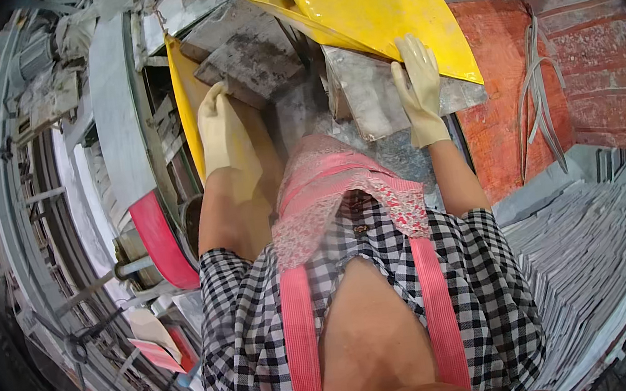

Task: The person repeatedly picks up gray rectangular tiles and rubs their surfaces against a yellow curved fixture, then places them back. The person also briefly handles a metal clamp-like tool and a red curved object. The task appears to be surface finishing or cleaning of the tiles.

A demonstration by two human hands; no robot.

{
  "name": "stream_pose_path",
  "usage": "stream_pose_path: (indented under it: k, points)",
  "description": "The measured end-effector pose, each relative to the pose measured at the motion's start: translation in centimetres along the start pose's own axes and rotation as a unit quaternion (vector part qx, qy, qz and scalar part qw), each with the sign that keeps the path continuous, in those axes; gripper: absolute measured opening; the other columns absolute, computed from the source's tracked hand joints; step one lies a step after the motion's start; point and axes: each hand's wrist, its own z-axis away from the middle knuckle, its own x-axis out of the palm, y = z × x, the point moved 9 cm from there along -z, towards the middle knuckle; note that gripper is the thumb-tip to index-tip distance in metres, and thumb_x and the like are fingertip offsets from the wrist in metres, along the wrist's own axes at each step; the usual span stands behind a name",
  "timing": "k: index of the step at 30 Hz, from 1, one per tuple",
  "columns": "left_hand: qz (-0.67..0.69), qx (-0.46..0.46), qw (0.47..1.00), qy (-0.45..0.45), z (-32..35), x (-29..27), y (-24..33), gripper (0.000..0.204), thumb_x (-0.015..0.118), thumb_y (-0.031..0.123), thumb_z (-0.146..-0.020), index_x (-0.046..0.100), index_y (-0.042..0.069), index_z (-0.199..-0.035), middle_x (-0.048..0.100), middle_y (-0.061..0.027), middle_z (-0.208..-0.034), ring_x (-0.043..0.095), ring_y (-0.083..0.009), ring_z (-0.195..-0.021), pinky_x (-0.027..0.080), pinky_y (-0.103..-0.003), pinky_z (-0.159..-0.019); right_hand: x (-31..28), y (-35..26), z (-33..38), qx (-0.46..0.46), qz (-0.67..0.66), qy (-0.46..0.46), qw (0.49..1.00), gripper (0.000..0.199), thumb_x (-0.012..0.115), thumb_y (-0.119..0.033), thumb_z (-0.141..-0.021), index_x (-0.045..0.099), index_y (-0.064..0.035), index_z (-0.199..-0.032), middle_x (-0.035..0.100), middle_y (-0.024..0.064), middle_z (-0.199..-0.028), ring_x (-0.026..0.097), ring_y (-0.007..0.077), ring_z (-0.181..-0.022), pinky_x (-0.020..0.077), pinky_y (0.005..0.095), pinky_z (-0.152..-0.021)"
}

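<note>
Stone workshop: cut slabs (251, 56), stacked tiles (598, 256).

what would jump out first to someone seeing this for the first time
The bright yellow sheet at top centre, glossy against the grey around it. Next, the two cream rubber gloves: the right hand rests flat on a grey stone slab at the sheet's lower edge, the left hand reaches toward darker slabs. A stack of pale grey sheets fills the lower right.

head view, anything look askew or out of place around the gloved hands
Mostly orderly. The grey slab under the right hand sits skewed to the darker slabs beside it, and the yellow sheet overlaps its far edge. The left hand rests by another yellow sheet's edge. No spill or breakage shows.
</note>
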Motion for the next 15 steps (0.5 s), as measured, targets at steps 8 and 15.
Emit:
stream_pose_path:
  k: [8, 15]
  points:
    - [0.072, -0.130, 0.973, -0.175, 0.0, 11.8, 0.1, 0.057, 0.057, 0.046, -0.105, 0.056, 0.000, -0.140, 0.067, -0.0174, -0.133, 0.064, -0.0268, -0.123, 0.046, -0.039, -0.110, 4.0, -3.1, -1.1, -0.042, 0.046, -0.100, 0.993, 0.049, 0.063, -0.027, -0.096, 0.059, -0.0101, -0.142, 0.058, 0.0179, -0.146, 0.052, 0.0380, -0.134, 0.0311, 0.0566, -0.117]
    - [0.170, -0.257, 0.929, -0.206, -5.5, 16.7, -0.3, 0.093, 0.051, 0.059, -0.103, 0.025, -0.013, -0.155, 0.043, -0.0308, -0.155, 0.049, -0.0386, -0.141, 0.037, -0.046, -0.118, 4.7, -5.2, -1.8, -0.071, 0.022, -0.103, 0.992, 0.052, 0.064, -0.026, -0.096, 0.057, -0.0088, -0.145, 0.057, 0.0190, -0.146, 0.050, 0.0381, -0.137, 0.0258, 0.0580, -0.121]
